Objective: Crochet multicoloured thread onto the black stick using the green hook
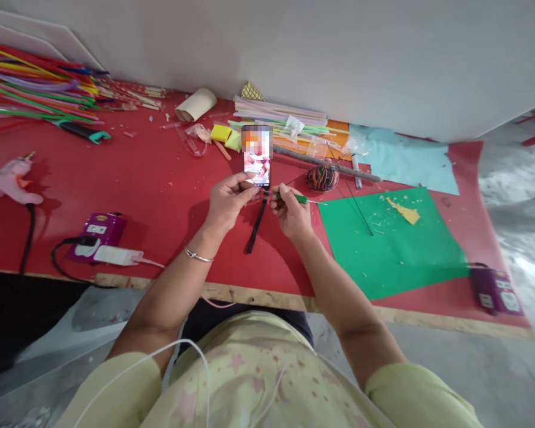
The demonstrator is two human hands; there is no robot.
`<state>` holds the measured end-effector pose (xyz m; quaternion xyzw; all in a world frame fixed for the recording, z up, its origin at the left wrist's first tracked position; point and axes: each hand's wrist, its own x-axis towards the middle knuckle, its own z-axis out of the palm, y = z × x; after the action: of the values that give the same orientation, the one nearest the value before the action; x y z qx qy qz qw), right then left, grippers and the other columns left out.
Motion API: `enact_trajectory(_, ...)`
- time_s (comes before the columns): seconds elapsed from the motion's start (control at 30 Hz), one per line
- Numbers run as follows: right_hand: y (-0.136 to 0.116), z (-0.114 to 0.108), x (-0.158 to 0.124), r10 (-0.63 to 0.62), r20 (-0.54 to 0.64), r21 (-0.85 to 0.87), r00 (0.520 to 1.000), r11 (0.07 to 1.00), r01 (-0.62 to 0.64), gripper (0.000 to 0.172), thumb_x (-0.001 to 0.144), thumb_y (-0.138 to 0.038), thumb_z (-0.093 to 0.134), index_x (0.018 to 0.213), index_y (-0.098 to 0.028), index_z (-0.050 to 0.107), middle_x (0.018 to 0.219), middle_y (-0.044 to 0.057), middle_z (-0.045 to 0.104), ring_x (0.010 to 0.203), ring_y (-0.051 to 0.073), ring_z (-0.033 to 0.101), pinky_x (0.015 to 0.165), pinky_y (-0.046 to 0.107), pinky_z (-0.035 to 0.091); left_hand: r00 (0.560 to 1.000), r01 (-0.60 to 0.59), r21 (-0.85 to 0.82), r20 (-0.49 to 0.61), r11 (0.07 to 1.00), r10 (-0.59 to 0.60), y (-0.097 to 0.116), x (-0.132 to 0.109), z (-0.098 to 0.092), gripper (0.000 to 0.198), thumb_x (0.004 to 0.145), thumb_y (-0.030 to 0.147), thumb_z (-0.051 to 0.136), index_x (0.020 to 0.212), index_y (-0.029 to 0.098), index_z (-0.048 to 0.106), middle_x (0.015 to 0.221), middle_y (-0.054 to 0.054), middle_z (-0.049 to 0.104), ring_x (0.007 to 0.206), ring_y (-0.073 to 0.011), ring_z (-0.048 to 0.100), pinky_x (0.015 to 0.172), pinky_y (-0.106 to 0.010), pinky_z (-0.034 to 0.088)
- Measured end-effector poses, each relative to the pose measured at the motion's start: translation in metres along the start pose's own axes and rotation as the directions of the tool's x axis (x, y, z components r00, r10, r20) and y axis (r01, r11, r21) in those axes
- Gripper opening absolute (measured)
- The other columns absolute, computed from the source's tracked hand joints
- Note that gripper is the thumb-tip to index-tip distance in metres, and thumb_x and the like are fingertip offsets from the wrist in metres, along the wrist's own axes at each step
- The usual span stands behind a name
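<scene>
My left hand (232, 199) is closed in a pinch on small dark and multicoloured yarn work (264, 194). Facing it, my right hand (290, 213) is closed round a tool with a green handle (301, 199) and a thin metal shaft that points right. A lit phone (257, 163) stands just beyond both hands. Below the yarn work a black strip (257, 227) slants over the red table. To the right sits a ball of multicoloured yarn (322, 177), with thin dark needles beside it.
Green sheet (392, 241) with a yellow scrap lies right on the red table (160, 166). Along the back are a cardboard tube (196, 105), pastel sticks (280, 110) and a branch (330, 161). Purple socket boxes (98, 232) stand at both sides; pipe cleaners (35, 86) lie far left.
</scene>
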<state>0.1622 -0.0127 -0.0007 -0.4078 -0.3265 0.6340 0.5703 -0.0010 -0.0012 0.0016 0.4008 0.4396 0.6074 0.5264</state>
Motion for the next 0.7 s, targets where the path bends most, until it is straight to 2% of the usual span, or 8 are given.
enact_trajectory(0.23,0.001,0.003,-0.002,0.014,0.019,0.023,1.0,1.0,-0.014,0.042,0.072,-0.058,0.091,0.091,-0.024,0.077,0.077,-0.001,0.072,0.065,0.011,0.062,0.054,0.023,0.046,0.998,0.051,0.004,0.025,0.999,-0.051,-0.001,0.0,-0.001,0.05,0.065,0.025,0.092,0.113,0.02,0.081,0.086,-0.003,0.077,0.066,-0.0109,0.065,0.05,-0.021,0.042)
enact_trajectory(0.37,0.007,0.006,-0.003,-0.028,0.012,0.1,1.0,0.995,0.026,0.042,0.07,-0.055,0.095,0.095,-0.027,0.075,0.077,-0.004,0.074,0.063,0.009,0.061,0.053,0.021,0.045,1.0,0.014,-0.016,0.025,1.0,-0.014,-0.005,-0.001,0.002,0.056,0.062,0.021,0.092,0.117,0.02,0.08,0.088,-0.003,0.078,0.076,-0.0134,0.071,0.063,-0.023,0.054)
enact_trajectory(0.5,0.01,0.008,-0.006,-0.034,0.037,0.125,0.999,0.992,0.029,0.041,0.075,-0.058,0.092,0.095,-0.027,0.073,0.078,-0.004,0.073,0.063,0.008,0.061,0.054,0.021,0.046,0.997,-0.076,0.01,0.027,0.997,0.076,-0.009,-0.003,0.005,0.055,0.067,0.024,0.091,0.121,0.02,0.078,0.094,-0.004,0.08,0.085,-0.0153,0.074,0.077,-0.027,0.061)
enact_trajectory(0.6,0.009,0.01,-0.008,-0.025,0.038,0.088,0.999,0.996,0.022,0.043,0.077,-0.062,0.088,0.094,-0.027,0.071,0.078,-0.004,0.071,0.064,0.009,0.06,0.055,0.022,0.047,0.995,-0.097,0.037,0.021,0.995,0.096,-0.01,-0.006,0.007,0.055,0.071,0.026,0.091,0.124,0.021,0.078,0.099,-0.006,0.081,0.085,-0.0156,0.075,0.076,-0.027,0.061)
enact_trajectory(0.7,0.008,0.01,-0.009,-0.027,0.014,0.062,1.0,0.998,0.026,0.046,0.074,-0.065,0.089,0.091,-0.027,0.07,0.078,-0.004,0.07,0.065,0.01,0.06,0.056,0.023,0.047,0.998,-0.062,0.042,0.033,0.997,0.06,-0.01,-0.007,0.007,0.057,0.072,0.027,0.091,0.126,0.022,0.078,0.092,-0.005,0.081,0.079,-0.015,0.073,0.073,-0.027,0.061)
